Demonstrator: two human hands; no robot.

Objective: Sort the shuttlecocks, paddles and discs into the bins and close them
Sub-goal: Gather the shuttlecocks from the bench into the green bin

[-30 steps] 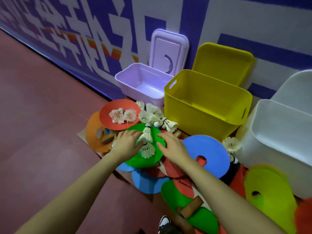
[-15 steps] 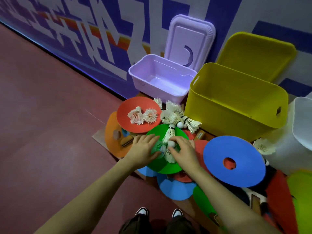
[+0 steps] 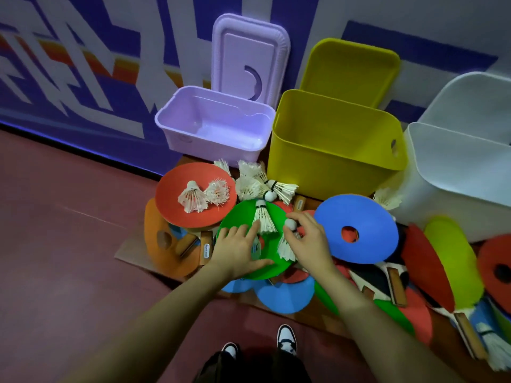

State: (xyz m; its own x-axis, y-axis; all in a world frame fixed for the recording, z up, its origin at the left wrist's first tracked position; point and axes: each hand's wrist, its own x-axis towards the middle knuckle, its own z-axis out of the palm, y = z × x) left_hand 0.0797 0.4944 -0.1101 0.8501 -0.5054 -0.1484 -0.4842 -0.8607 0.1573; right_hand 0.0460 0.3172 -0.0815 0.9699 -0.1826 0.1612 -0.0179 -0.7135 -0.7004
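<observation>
Step in hand, as judged: collecting white feathered shuttlecocks off the flat green foam disc (image 3: pixel 272 261) at the middle of the pile on the floor.

Right hand (image 3: pixel 311 244): fingers curled, pinching a shuttlecock (image 3: pixel 287 243) near its round white cork, feather skirt hanging down toward the disc. Left hand (image 3: pixel 239 248): lies flat on the green disc, fingers spread and fairly straight, index tip touching the skirt of a second shuttlecock (image 3: pixel 264 218) that lies on the disc with its cork pointing away. A feathery shape shows between left thumb and index; cannot tell whether it is held.

To do it well: grip by the cork or base band, not the feathers, which would crush. Keep the left palm pressing the disc so it does not slide off the stack beneath. Gather several before carrying; the open lilac plastic bin (image 3: pixel 215 125) looks the likely target, being nearest and smallest, though nothing fixes which bin takes what.

More shuttlecocks: two on the red round disc (image 3: pixel 177 189), a cluster (image 3: pixel 262 183) just before the yellow plastic bin (image 3: pixel 331 156).

Hard to make out: paddles lie mostly buried under discs, only wooden handles showing; the white bin (image 3: pixel 456 189) is cut off at the right edge; bin interiors only partly visible.
</observation>
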